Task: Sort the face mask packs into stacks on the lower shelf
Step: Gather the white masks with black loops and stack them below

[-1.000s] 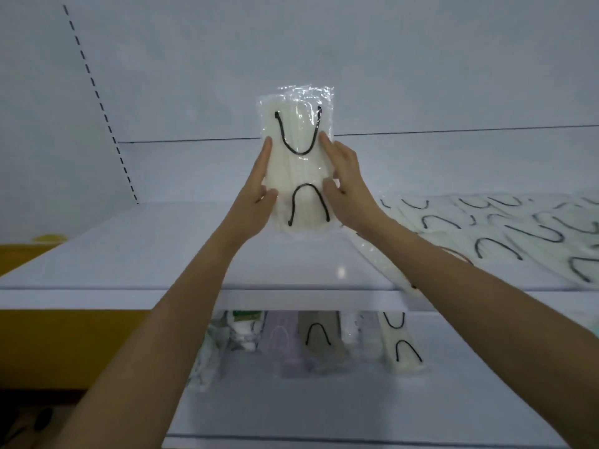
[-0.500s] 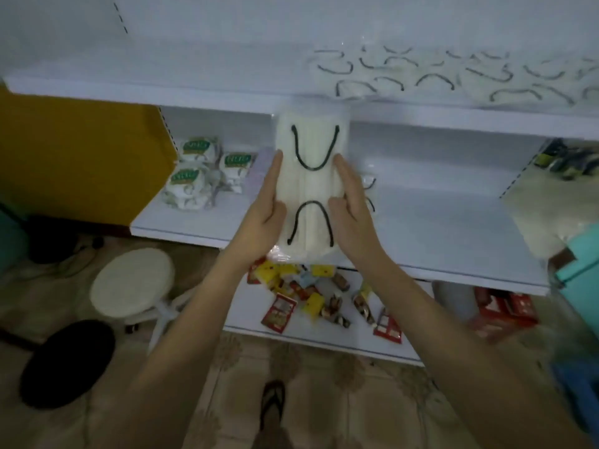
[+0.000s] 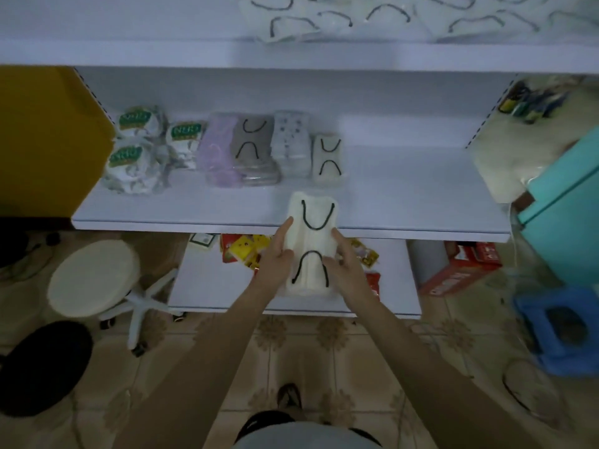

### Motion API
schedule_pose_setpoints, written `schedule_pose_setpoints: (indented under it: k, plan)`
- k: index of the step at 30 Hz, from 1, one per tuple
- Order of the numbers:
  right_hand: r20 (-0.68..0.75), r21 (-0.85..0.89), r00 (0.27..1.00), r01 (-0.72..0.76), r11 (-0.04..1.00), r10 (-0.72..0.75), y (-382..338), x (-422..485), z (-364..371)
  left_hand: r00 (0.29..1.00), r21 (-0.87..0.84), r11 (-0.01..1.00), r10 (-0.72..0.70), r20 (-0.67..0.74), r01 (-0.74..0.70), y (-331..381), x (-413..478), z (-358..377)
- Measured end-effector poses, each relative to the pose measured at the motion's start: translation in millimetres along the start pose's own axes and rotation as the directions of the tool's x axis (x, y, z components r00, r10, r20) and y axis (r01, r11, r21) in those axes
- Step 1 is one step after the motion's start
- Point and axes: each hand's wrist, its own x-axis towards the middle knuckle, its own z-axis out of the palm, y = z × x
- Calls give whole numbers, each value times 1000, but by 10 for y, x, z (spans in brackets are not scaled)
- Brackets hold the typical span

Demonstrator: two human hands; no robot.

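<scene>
Presently the left hand (image 3: 278, 254) and right hand (image 3: 343, 264) grip the white mask pack (image 3: 311, 244) by its edges, just in front of the matching white stack (image 3: 327, 158); it should land squarely atop, loops aligned.

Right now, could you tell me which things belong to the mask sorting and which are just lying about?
Job: white mask pack, held by left hand and right hand; white stack, grey stack, purple stack, patterned stack; lower shelf; loose packs above.
Lying about: green-labelled bundles, snack packets, red box, white stool, blue stool.
</scene>
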Motion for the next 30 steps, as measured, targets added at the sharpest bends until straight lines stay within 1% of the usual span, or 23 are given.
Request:
schedule_pose_setpoints:
  k: [2, 5, 7, 11, 13, 17, 18, 20, 21, 22, 23, 25, 26, 28, 30]
  plan:
    - [-83, -13, 996, -29, 999, 28, 52, 140, -79, 999, -14, 1000, -6, 43, 7, 1, 178, 97]
    - [-158, -63, 987, -11, 998, 1, 39, 423, -210, 989, 6, 1000, -31, 146, 31, 49, 511, 196]
    - [-160, -97, 987, 2, 995, -18, 4, 630, -290, 979, 34, 999, -41, 199, 35, 89, 759, 229]
    - [-119, -141, 992, 27, 990, -44, -74, 1176, -430, 974, 143, 989, -61, 217, 30, 164, 1367, 253]
    - [-119, -145, 992, 20, 989, -37, -124, 1541, -508, 969, 139, 990, -66, 236, 34, 207, 1699, 265]
    - [-117, -35, 993, 8, 999, -12, -251, 2338, -693, 974, 101, 987, -144, 177, 127, 173, 2355, 313]
    - [-108, -23, 994, 5, 1000, -8, -277, 2544, -739, 975, 100, 984, -162, 154, 148, 132, 2499, 330]
    - [-84, -59, 996, -16, 998, 11, -304, 2952, -806, 982, 72, 984, -171, 84, 165, 38, 2721, 366]
    - [-73, -85, 997, -31, 996, 25, -306, 3143, -822, 987, 73, 985, -157, 35, 155, -20, 2799, 380]
    - [-63, -107, 997, -49, 993, 43, -304, 3315, -824, 992, 116, 985, -125, -21, 126, -80, 2856, 386]
    - [-55, -127, 996, -72, 989, 65, -279, 3471, -817, 995, 203, 975, -73, -73, 87, -142, 2887, 391]
    - [-32, -178, 993, -120, 977, 116, -212, 3697, -781, 987, 386, 921, 101, -124, -46, -287, 2923, 396]
    - [-12, -209, 990, -137, 968, 137, -169, 3767, -758, 978, 438, 892, 177, -111, -111, -351, 2931, 401]
    - [27, -322, 989, -130, 938, 146, -76, 3857, -713, 963, 517, 829, 266, -32, -212, -466, 2964, 402]
    - [44, -489, 992, -84, 868, 121, 7, 3900, -677, 960, 589, 764, 268, 81, -263, -538, 3009, 405]
